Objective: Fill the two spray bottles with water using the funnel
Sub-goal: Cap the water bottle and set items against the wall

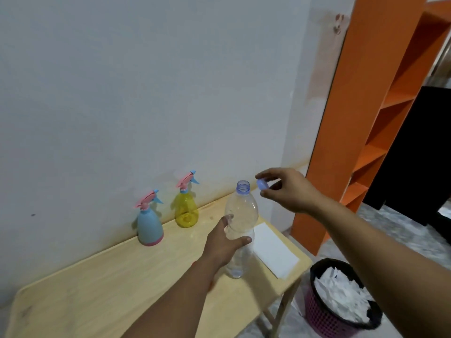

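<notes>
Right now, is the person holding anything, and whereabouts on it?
Yes. The left hand grips the clear water bottle around its middle, and the right hand pinches the blue cap by its edge beside the open neck.

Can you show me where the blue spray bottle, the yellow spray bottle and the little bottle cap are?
blue spray bottle (149, 228): head view, on its rounded blue body.
yellow spray bottle (186, 211): head view, on its see-through yellow body.
bottle cap (262, 184): head view, on the cap's blue side, pinched in the right hand's fingers.
</notes>
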